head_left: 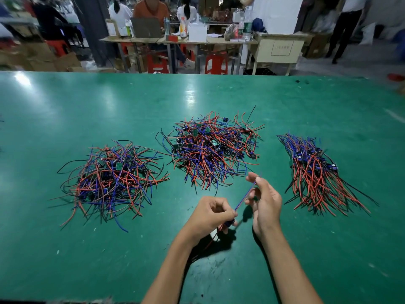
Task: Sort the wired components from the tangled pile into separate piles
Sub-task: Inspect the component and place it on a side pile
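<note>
**Inspector:** State what is in hand.

**Assistant:** One wired component (229, 221), held above the green table (65, 260) at lower centre of the frame. The left hand (211, 212) has its fingers curled round the dark body end. The right hand (266, 199) pinches the blue wire pair (245, 196) near its far tip, drawing it taut between the two hands. A red lead trails below the left hand.

**Inspector:** And the stock?

**Assistant:** Three heaps. The central tangled pile (210, 150) sits just above the hands. A second loose heap (109, 181) lies at left of the frame. An aligned bundle (315, 172) lies at right, wires running roughly parallel.

**Inspector:** Handling assessment?

**Assistant:** Judged very light. The wires look limp and springy, apt to snag on neighbours when drawn from a tangle. The small circuit boards appear the only stiff part, and the solder joints are likely the weak point.

**Inspector:** Recommended hold?

**Assistant:** Grip the body, not the leads; straighten wires by sliding fingers outward with little pull.
</note>
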Demonstrator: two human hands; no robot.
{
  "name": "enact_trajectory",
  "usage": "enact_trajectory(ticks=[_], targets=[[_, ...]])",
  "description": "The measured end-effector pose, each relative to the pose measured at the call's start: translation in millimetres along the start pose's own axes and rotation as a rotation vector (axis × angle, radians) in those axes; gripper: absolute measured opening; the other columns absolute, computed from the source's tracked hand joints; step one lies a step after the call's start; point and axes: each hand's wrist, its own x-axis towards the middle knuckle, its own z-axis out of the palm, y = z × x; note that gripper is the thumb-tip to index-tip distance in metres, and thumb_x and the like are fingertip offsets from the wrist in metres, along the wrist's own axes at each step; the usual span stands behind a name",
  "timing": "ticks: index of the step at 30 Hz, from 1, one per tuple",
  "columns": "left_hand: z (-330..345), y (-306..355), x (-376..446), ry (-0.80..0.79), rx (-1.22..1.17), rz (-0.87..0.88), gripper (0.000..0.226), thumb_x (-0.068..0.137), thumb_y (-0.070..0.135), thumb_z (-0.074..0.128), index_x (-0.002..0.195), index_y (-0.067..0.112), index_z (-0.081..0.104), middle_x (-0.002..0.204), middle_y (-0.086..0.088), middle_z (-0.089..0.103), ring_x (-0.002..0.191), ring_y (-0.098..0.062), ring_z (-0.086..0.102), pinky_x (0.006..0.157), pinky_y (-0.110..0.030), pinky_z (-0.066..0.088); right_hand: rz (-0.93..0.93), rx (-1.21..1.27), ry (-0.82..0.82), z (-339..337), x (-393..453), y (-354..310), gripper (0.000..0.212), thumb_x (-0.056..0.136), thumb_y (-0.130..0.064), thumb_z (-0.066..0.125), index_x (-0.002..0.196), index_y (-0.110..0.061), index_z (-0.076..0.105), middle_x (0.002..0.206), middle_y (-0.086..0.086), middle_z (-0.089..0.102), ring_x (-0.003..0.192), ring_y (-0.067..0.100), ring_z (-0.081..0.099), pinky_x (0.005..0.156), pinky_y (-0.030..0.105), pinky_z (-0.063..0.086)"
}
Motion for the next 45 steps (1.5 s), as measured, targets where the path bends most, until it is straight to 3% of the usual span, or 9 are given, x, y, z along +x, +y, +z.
enact_trajectory(ticks=[5, 10, 15, 18, 22, 27, 30, 35, 45], targets=[[0, -3, -2, -0.035, -0.002, 0.012, 0.025, 0.084, 0.002, 0.068, 0.063, 0.014, 0.065, 0.063, -0.007, 0.070, 0.047, -0.015, 0.058, 0.046, -0.021, 0.045, -0.065, 0.020, 0.091, 1, 1, 2, 0.026, 0.105, -0.010, 0.048, 0.096, -0.014, 0.072, 0.090, 0.002, 0.070, 0.048, 0.001, 0.040, 0.046, 0.013, 0.038], [-7, -4, -2, 0.120, -0.169, 0.079, 0.015, 0.079, 0.016, 0.072, 0.074, 0.004, 0.065, 0.067, -0.012, 0.070, 0.045, -0.014, 0.052, 0.044, -0.020, 0.042, -0.016, -0.057, -0.188, -7, -3, 3, 0.028, 0.098, -0.035, 0.060, 0.093, -0.015, 0.080, 0.078, 0.002, 0.071, 0.054, 0.006, 0.048, 0.054, 0.014, 0.041], [-4, 1, 0, 0.086, -0.090, 0.042, 0.017, 0.094, 0.017, 0.069, 0.091, 0.001, 0.075, 0.078, -0.014, 0.074, 0.048, -0.012, 0.056, 0.048, -0.018, 0.046, -0.012, -0.291, -0.408, -12, -10, 4, 0.031, 0.087, -0.045, 0.073, 0.103, -0.018, 0.079, 0.073, -0.002, 0.058, 0.062, 0.010, 0.043, 0.059, 0.027, 0.047], [-15, 7, -2, 0.024, -0.138, -0.070, 0.037, 0.102, 0.031, 0.054, 0.107, -0.001, 0.072, 0.090, -0.017, 0.076, 0.054, -0.015, 0.060, 0.058, -0.022, 0.052, -0.053, -0.244, -0.287, -9, -10, 2, 0.023, 0.087, -0.039, 0.076, 0.095, -0.019, 0.081, 0.070, -0.007, 0.059, 0.063, 0.006, 0.047, 0.061, 0.015, 0.043], [-24, 2, -14, -0.013, -0.108, -0.040, 0.028, 0.103, 0.019, 0.054, 0.111, -0.001, 0.070, 0.082, -0.011, 0.068, 0.048, -0.010, 0.048, 0.050, -0.015, 0.038, 0.031, -0.059, -0.150, -9, -4, 1, 0.016, 0.080, -0.035, 0.074, 0.088, -0.024, 0.083, 0.076, -0.008, 0.070, 0.062, 0.000, 0.053, 0.063, 0.009, 0.047], [-14, -3, -10, 0.165, 0.078, 0.035, 0.019, 0.101, 0.017, 0.060, 0.102, 0.007, 0.076, 0.075, -0.002, 0.068, 0.044, -0.009, 0.042, 0.044, -0.017, 0.034, 0.109, 0.035, -0.156, -12, -2, -2, 0.014, 0.082, -0.025, 0.070, 0.082, -0.020, 0.083, 0.085, -0.004, 0.073, 0.060, -0.002, 0.055, 0.063, 0.008, 0.049], [-17, -4, -12, 0.376, 0.353, 0.184, 0.008, 0.091, 0.018, 0.074, 0.092, 0.022, 0.081, 0.079, 0.009, 0.075, 0.058, -0.005, 0.057, 0.058, -0.025, 0.046, 0.128, 0.047, -0.183, -15, 0, -1, 0.015, 0.084, -0.022, 0.068, 0.088, -0.012, 0.079, 0.095, -0.002, 0.075, 0.061, -0.002, 0.055, 0.064, 0.008, 0.049], [-20, -11, -15, 0.577, 0.526, 0.459, 0.019, 0.079, 0.008, 0.084, 0.093, 0.021, 0.082, 0.084, 0.010, 0.071, 0.080, -0.004, 0.066, 0.073, -0.012, 0.049, 0.081, -0.061, -0.246, -14, -2, 2, 0.027, 0.085, -0.025, 0.066, 0.107, -0.010, 0.072, 0.095, 0.003, 0.078, 0.058, -0.001, 0.047, 0.064, 0.009, 0.047], [-11, -22, -19, 0.667, 0.709, 0.405, 0.014, 0.094, 0.038, 0.068, 0.087, 0.027, 0.074, 0.085, 0.019, 0.073, 0.077, -0.005, 0.063, 0.077, -0.030, 0.047, 0.076, 0.002, -0.145, -10, -4, -2, 0.014, 0.082, -0.031, 0.072, 0.080, -0.022, 0.082, 0.094, 0.000, 0.076, 0.063, -0.002, 0.058, 0.065, 0.009, 0.050]])
